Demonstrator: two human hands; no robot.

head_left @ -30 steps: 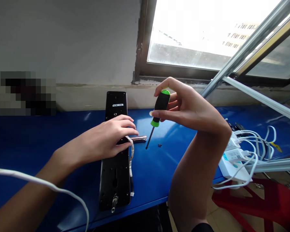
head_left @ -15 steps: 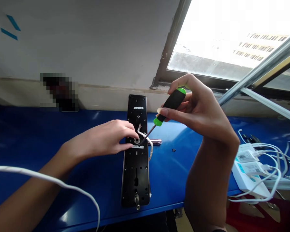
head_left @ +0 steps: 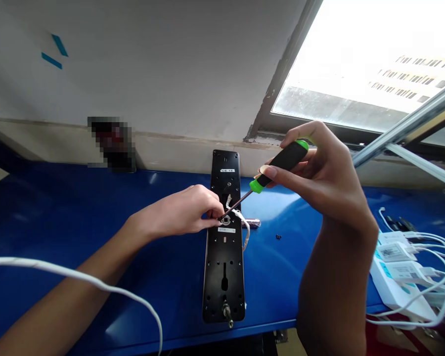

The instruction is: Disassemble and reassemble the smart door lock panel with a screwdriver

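Note:
A long black lock plate (head_left: 224, 257) lies lengthwise on the blue table (head_left: 59, 222), a metal spindle at its near end. My right hand (head_left: 319, 173) grips a black screwdriver with green ends (head_left: 280, 163), its shaft slanting down-left to the plate's middle. My left hand (head_left: 181, 212) rests on the plate's left edge, fingertips pinched beside the screwdriver tip and a round metal fitting; whether they hold anything is hidden. A white cable (head_left: 243, 225) loops off the plate there.
A small metal cylinder (head_left: 252, 223) and tiny black screws (head_left: 278, 237) lie right of the plate. A white power strip with plugs and cables (head_left: 400, 277) sits at the right edge. A white cord (head_left: 96, 287) crosses the lower left. Wall and window behind.
The screwdriver swung from near upright beside the plate to a slant with its tip on the plate's middle. My left fingers drew into a pinch there. The view shifted left.

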